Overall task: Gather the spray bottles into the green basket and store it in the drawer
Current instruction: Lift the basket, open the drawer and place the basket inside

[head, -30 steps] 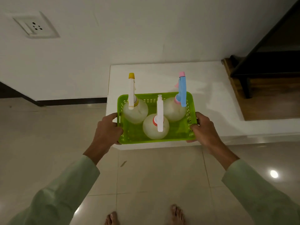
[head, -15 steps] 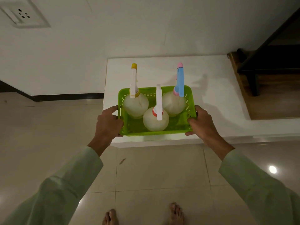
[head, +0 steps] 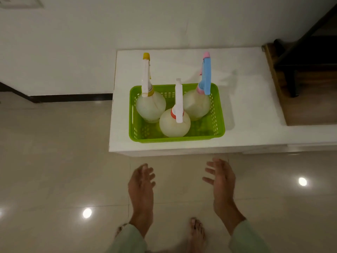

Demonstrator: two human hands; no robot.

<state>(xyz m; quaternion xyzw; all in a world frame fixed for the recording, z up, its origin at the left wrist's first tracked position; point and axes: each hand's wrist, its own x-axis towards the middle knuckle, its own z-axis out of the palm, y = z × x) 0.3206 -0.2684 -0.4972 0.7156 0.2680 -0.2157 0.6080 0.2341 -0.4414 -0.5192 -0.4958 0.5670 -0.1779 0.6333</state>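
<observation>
My left hand [head: 141,185] and right hand [head: 221,178] hang over the tiled floor [head: 54,170] just near of the white worktop [head: 246,99], fingers loosely spread, holding nothing and well clear of the green basket [head: 218,117]. The basket sits on the worktop near its left, near corner. Three spray bottles stand upright inside it: a yellow-capped one [head: 150,105] at far left, a blue-triggered one [head: 197,105] at far right, and a red-collared one [head: 175,123] nearest me, between them.

We are in a home. We see shiny floor tiles [head: 54,161], bare feet [head: 196,232] and wooden stairs [head: 300,99].
</observation>
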